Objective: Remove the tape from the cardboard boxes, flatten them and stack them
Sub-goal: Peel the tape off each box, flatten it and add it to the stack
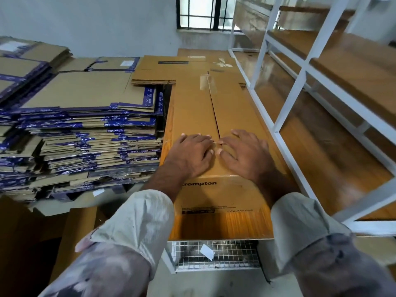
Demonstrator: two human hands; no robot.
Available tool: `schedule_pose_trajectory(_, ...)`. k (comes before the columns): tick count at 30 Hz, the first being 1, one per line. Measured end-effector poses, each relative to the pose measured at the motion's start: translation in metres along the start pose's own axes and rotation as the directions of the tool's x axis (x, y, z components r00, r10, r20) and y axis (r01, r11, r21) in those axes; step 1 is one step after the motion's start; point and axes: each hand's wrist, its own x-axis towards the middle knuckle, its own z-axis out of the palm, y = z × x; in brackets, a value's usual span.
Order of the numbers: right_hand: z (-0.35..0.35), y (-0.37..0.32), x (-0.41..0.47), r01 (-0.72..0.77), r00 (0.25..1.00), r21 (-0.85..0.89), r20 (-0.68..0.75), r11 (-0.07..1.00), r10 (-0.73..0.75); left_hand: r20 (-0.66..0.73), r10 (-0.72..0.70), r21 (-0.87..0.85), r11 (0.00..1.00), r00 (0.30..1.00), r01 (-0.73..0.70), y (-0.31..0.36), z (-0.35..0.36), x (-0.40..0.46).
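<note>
Both hands, the left hand [191, 154] and right hand [243, 153], rest on a long box [216, 116] between a left stack of flattened boxes [81, 125] and right shelving [304, 67].

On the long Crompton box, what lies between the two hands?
In the head view, the centre seam of the box runs between the left hand and right hand; their fingertips nearly meet over it.

A white metal shelving rack [285, 97] with wooden shelves stands at the right. Behind it, in the grey wall [90, 24], is a barred window [203, 12]. Below its near end sits a wire mesh tray [216, 254] holding a paper slip [207, 251].
</note>
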Motion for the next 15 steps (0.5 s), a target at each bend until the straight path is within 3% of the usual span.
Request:
schedule_pose_trajectory(10,-0.006,0.000,0.001,-0.003,1.000,0.095,-0.011,0.996,0.004,-0.036,0.024,0.049,0.999,0.999,-0.022,0.001,0.002,0.000)
schedule_pose_trajectory(15,-0.017,-0.013,0.015,-0.128,0.992,0.168,0.024,0.977,0.126,-0.208,0.039,0.140,0.990,0.977,-0.010,0.009,0.003,-0.011)
